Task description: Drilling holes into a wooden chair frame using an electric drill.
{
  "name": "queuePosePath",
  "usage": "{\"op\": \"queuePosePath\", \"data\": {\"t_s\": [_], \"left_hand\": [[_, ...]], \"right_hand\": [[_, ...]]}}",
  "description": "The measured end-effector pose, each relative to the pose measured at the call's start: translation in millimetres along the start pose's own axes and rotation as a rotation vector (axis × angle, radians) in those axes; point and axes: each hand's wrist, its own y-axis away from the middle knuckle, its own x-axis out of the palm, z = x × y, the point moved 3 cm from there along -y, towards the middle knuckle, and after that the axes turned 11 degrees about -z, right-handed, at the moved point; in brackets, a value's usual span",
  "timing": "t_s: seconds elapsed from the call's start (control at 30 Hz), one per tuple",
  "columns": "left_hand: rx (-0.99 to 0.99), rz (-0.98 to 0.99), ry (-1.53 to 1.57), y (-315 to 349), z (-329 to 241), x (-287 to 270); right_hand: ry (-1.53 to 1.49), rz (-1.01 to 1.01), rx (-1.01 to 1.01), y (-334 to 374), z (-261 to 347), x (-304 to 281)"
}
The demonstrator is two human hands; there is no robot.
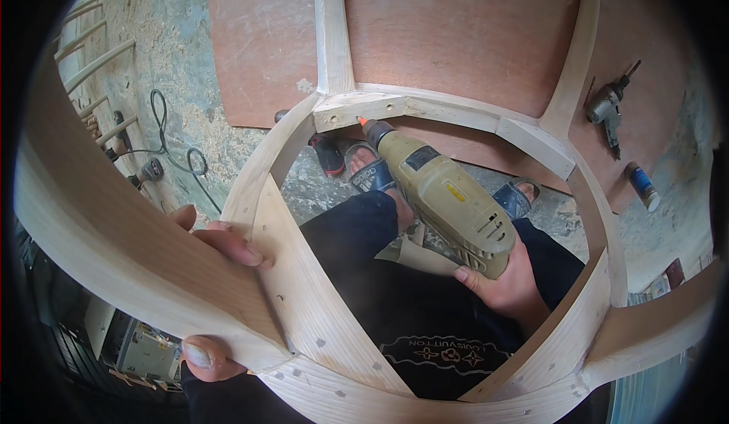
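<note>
A pale wooden chair frame (296, 280) with curved rails and legs fills the middle. My left hand (228, 243) grips its left side, with fingers over one face of a curved piece and the thumb on the other. My right hand (510, 283) is wrapped round the rear of an olive-green power drill (448, 189), inside the frame's opening. The drill's orange tip meets or nearly meets a wooden corner block (363, 111) on the far rail, between two holes. Whether the tip touches the wood, I cannot tell. The drill's handle and my right fingers are mostly hidden.
The frame's far legs lie over a reddish-brown board (456, 37). A metal drill-like tool (607, 109) and a spray can (643, 187) lie right. A black-and-red tool (328, 156) lies near my sandalled foot. Left are a black cord (162, 124) and curved wooden pieces (99, 66).
</note>
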Motion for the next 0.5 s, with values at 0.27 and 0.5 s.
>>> {"op": "queuePosePath", "data": {"t_s": [0.27, 0.5], "left_hand": [[-0.079, 0.018, -0.019, 2.8, -6.5, -0.9], [0.135, 0.298, -0.088, -4.1, -8.0, -6.2]], "right_hand": [[-0.008, 0.034, 0.012, -1.6, 4.3, 0.1], [-0.007, 0.029, 0.030, -2.0, 6.0, 0.3]]}}
